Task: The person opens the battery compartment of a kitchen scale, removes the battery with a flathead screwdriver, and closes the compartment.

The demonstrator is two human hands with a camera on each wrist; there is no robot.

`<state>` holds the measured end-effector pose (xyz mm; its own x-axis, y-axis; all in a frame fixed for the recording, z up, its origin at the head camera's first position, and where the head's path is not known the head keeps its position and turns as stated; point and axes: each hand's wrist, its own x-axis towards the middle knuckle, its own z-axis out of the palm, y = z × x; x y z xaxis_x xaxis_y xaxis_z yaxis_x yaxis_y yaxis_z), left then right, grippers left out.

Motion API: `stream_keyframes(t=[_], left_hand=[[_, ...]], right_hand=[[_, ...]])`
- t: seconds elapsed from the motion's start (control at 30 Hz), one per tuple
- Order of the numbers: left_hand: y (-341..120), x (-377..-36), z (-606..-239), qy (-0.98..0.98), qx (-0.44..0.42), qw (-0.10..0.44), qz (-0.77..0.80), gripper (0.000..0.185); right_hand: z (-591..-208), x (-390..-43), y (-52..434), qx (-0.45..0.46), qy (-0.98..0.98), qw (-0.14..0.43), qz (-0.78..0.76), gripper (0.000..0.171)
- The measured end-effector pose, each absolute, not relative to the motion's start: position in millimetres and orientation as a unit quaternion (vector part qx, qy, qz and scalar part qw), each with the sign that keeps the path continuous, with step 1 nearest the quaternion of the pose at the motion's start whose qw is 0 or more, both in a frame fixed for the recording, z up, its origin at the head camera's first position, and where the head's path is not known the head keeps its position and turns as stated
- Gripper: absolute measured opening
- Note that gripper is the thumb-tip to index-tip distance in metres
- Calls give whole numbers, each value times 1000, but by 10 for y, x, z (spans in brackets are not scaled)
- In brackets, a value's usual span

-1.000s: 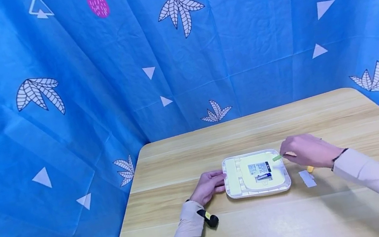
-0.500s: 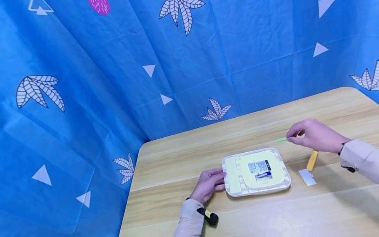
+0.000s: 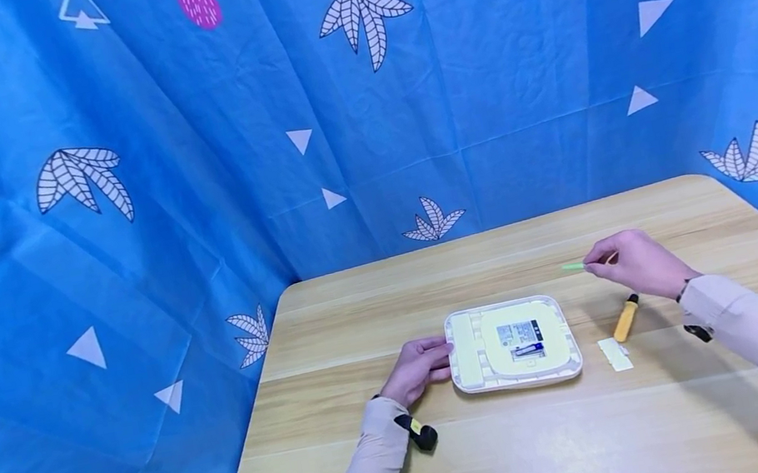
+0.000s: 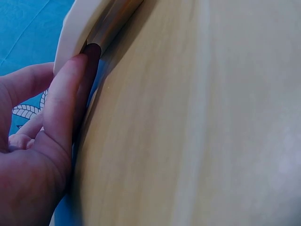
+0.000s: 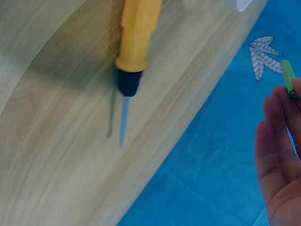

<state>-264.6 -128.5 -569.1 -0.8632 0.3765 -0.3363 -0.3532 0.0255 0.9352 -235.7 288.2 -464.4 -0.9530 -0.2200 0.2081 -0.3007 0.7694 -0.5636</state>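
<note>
Right hand (image 3: 638,264) came up and back off the device over the last second: it had been over the right edge of the white square device (image 3: 512,344) with the green battery (image 3: 571,267) at the compartment, and now it sat behind and to the right of the device, above the table (image 3: 538,445), well apart from the housing. Thumb and fingertips were pinched on one end of the battery, the other end sticking out to the left. It read as the cell being out of the bay, not going in. A blue-labelled battery (image 3: 526,348) lay in the open bay in the device's underside. Moving off also uncovered the yellow-handled screwdriver (image 3: 625,317), flat on the table just right of the device, with the small white cover (image 3: 615,354) next to it.

Left hand (image 3: 417,367) hadn't shifted: fingers straight against the device's left edge, bracing it, not wrapped round anything.

View differences:
- Left wrist: fingers (image 4: 70,94) pressed flat on the device's rim (image 4: 89,23), contact confirmed; head view too small to prove that.
- Right wrist: battery (image 5: 288,75) pinched at the fingertips (image 5: 277,117), and the screwdriver (image 5: 136,37) tip-down in frame with a thin blade. Device not visible there.
</note>
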Motion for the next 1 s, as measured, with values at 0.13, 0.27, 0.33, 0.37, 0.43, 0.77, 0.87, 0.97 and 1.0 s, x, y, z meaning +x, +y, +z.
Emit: stream_keyframes(t=[0.13, 0.27, 0.33, 0.37, 0.43, 0.77, 0.87, 0.97, 1.0], left_hand=[[-1278, -2651, -5700, 667, 8, 263, 697, 46], [-1279, -2650, -5706, 666, 7, 260, 699, 46], [-1277, -2647, -5706, 667, 8, 259, 699, 46], [-1277, -2647, -5705, 666, 7, 259, 699, 46], [-1273, -2645, -5703, 667, 7, 258, 699, 46], [-1262, -2642, -5674, 670, 4, 259, 696, 46], [-1263, -2639, -5671, 669, 1, 260, 696, 45], [-1265, -2634, -5661, 669, 1, 262, 696, 45], [-1266, -2632, -5659, 669, 1, 262, 695, 45]], right_hand=[[-4711, -2394, 2942, 128, -940, 64, 310, 15], [-4768, -2435, 2994, 112, -942, 60, 310, 18], [-4798, -2455, 3019, 107, -944, 61, 307, 19], [-4811, -2463, 3029, 105, -944, 60, 306, 18], [-4840, -2477, 3051, 102, -946, 61, 303, 17], [-4977, -2549, 3131, 97, -953, 54, 281, 15], [-5026, -2565, 3154, 97, -956, 50, 271, 15], [-5067, -2573, 3181, 96, -960, 51, 259, 14], [-5081, -2575, 3190, 96, -961, 50, 256, 13]])
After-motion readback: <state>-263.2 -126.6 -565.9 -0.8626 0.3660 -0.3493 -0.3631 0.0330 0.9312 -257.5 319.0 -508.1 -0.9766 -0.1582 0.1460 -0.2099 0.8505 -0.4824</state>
